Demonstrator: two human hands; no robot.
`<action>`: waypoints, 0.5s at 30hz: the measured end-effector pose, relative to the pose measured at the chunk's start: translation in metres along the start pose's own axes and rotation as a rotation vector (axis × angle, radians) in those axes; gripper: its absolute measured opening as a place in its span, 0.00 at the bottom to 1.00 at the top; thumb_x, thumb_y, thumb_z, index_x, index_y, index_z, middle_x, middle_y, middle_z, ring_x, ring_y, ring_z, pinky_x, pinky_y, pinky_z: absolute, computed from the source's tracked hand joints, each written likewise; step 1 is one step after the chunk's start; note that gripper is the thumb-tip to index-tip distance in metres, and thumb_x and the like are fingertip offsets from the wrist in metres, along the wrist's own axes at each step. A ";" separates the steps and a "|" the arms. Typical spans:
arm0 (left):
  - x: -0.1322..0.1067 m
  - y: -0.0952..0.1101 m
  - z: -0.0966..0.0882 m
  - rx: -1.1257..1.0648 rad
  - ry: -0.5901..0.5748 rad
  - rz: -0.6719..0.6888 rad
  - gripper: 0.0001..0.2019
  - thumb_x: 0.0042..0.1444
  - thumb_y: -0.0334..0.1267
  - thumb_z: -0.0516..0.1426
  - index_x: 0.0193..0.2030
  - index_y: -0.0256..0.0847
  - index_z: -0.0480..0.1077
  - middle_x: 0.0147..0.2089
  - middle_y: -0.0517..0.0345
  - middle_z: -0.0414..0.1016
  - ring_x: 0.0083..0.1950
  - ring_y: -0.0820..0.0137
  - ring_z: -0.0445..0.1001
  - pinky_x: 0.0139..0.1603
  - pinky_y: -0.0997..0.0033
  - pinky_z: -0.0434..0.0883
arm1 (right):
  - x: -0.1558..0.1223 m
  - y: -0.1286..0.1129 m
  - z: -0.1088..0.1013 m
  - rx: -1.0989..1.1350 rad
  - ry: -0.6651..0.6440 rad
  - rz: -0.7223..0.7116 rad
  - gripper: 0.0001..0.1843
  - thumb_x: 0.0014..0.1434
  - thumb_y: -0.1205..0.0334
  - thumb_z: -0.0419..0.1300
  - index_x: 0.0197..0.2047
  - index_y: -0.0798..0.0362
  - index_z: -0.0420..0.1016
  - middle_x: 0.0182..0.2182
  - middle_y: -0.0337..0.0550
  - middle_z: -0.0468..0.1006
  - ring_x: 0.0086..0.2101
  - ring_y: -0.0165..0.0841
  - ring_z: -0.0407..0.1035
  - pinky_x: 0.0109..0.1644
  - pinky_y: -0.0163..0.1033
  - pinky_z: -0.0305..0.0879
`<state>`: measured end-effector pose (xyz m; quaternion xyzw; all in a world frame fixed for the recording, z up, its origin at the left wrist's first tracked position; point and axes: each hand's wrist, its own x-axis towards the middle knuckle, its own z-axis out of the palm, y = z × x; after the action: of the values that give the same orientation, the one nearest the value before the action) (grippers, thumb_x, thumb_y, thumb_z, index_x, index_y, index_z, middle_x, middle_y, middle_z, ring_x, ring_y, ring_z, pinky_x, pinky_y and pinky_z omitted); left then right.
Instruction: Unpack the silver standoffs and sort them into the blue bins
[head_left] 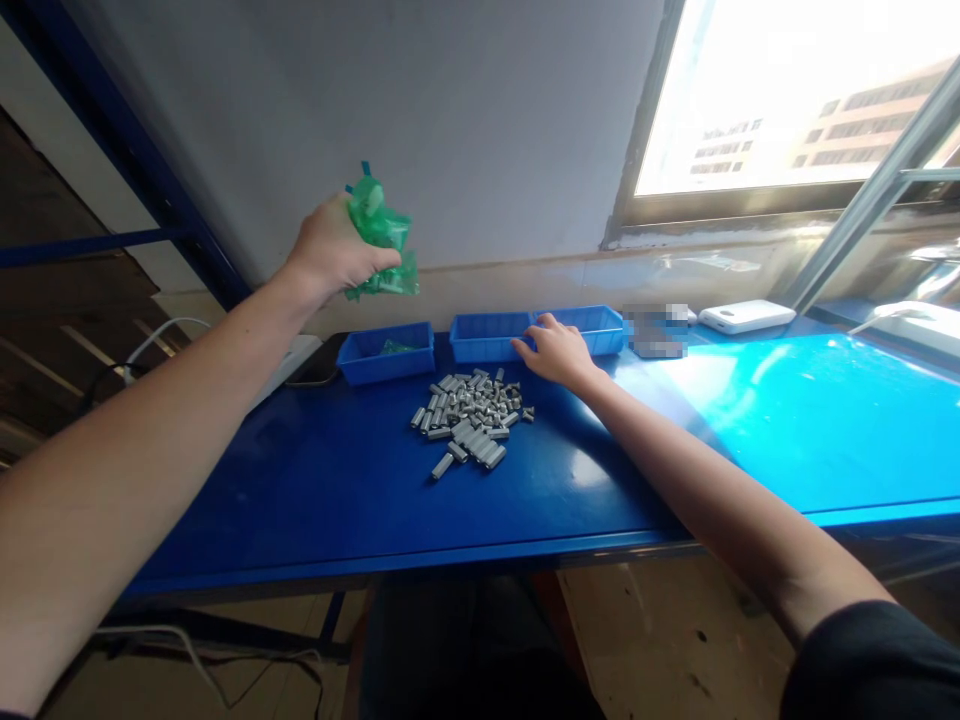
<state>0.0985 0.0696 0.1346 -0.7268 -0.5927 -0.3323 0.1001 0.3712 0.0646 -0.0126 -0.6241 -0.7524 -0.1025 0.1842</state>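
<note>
Raised in front of the wall, my left hand [336, 248] grips a crumpled green plastic bag [384, 235], held above the left blue bin [386, 370]. Some green film [396, 347] lies inside that bin. My right hand [556, 350] rests at the front rim of the right blue bin [592, 335], fingers spread and reaching over the edge; whether it touches anything inside is hidden. Beside it is the middle blue bin [487, 348]. In front of the bins a loose pile of metal hex standoffs and small screws [472, 415] is spread on the blue table [322, 480].
Along the wall to the right lie a blurred-out object [657, 332] and a white device [746, 316]. At the left are a dark phone-like slab [315, 362], a white box [289, 365] and cables. A window [787, 100] lets bright light onto the table's right side.
</note>
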 end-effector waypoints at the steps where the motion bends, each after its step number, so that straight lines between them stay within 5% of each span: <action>1: -0.009 0.015 -0.002 0.002 -0.076 0.035 0.22 0.47 0.47 0.61 0.46 0.35 0.71 0.43 0.55 0.76 0.41 0.65 0.74 0.42 0.64 0.68 | 0.000 0.000 0.000 0.002 -0.005 0.000 0.26 0.67 0.45 0.45 0.50 0.53 0.75 0.53 0.54 0.68 0.49 0.46 0.68 0.53 0.49 0.60; 5: -0.056 0.061 0.026 0.145 -0.425 0.064 0.30 0.40 0.49 0.63 0.50 0.37 0.67 0.45 0.47 0.77 0.44 0.55 0.76 0.40 0.63 0.70 | 0.000 0.000 0.000 0.005 -0.013 -0.004 0.25 0.66 0.46 0.47 0.52 0.53 0.74 0.55 0.56 0.66 0.50 0.47 0.67 0.55 0.50 0.59; 8: -0.080 0.065 0.067 0.255 -0.727 0.053 0.41 0.39 0.57 0.62 0.58 0.34 0.62 0.53 0.36 0.73 0.51 0.45 0.73 0.44 0.59 0.70 | -0.001 0.003 0.001 0.028 -0.011 -0.023 0.22 0.64 0.49 0.51 0.54 0.54 0.72 0.55 0.56 0.67 0.51 0.48 0.66 0.55 0.51 0.59; 11: -0.090 0.054 0.098 0.162 -0.783 -0.024 0.52 0.39 0.69 0.56 0.64 0.33 0.56 0.63 0.31 0.63 0.60 0.41 0.66 0.50 0.55 0.69 | -0.002 0.005 -0.001 0.119 0.053 -0.036 0.19 0.63 0.58 0.53 0.55 0.55 0.71 0.53 0.55 0.69 0.53 0.47 0.64 0.56 0.48 0.60; 15: -0.099 0.046 0.107 0.069 -0.655 -0.022 0.57 0.38 0.73 0.55 0.69 0.35 0.48 0.71 0.32 0.46 0.71 0.40 0.43 0.63 0.44 0.57 | -0.009 -0.011 -0.014 0.309 0.216 -0.126 0.18 0.66 0.61 0.49 0.55 0.57 0.69 0.50 0.53 0.73 0.53 0.42 0.64 0.57 0.43 0.59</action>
<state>0.1726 0.0363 0.0050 -0.7848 -0.6122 -0.0618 -0.0746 0.3638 0.0493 -0.0026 -0.5255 -0.7725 -0.0634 0.3507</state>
